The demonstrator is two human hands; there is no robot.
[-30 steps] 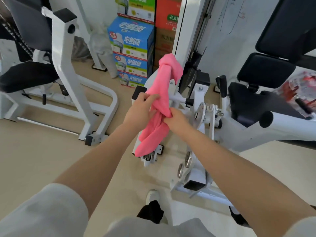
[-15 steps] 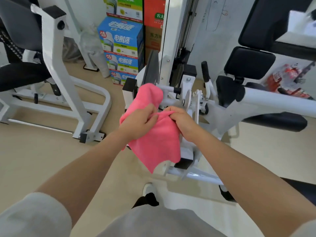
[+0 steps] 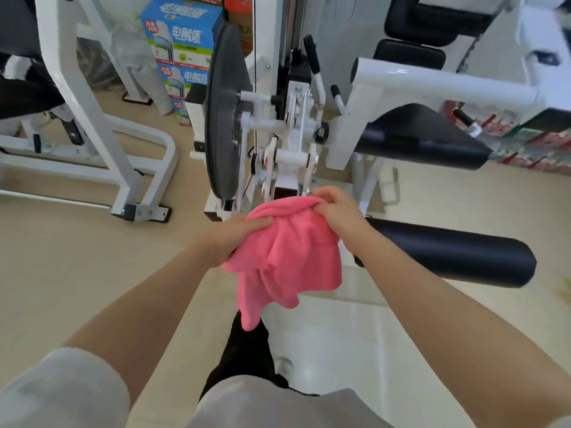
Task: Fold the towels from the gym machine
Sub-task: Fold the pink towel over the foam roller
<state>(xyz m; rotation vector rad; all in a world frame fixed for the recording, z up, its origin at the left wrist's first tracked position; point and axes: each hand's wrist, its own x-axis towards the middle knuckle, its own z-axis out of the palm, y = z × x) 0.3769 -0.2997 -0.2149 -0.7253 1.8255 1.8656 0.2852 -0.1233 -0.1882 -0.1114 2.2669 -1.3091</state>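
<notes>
Pink towel (image 3: 287, 257) sits at centre frame, bunched and crumpled, held up in the air between both hands, clear of the gym machine (image 3: 290, 131) that stands just above it in the picture. Left hand (image 3: 234, 239) grips the towel's left side, fingers (image 3: 259, 223) laid over the top fold and curled round the cloth. Right hand (image 3: 336, 208) pinches the upper right edge, fingers curled tight on a gathered ridge of fabric. Loose lower corners hang down toward the bottom centre, over a dark trouser leg (image 3: 244, 350).

Machine: white frame, grey weight plate (image 3: 222, 118) edge-on at upper centre, black padded roller (image 3: 448, 254) at right, just beside the right forearm. Blue printed boxes (image 3: 182, 47) stacked at upper left centre. Second white frame (image 3: 92, 125) at left. Floor (image 3: 61, 273) pale beige.
</notes>
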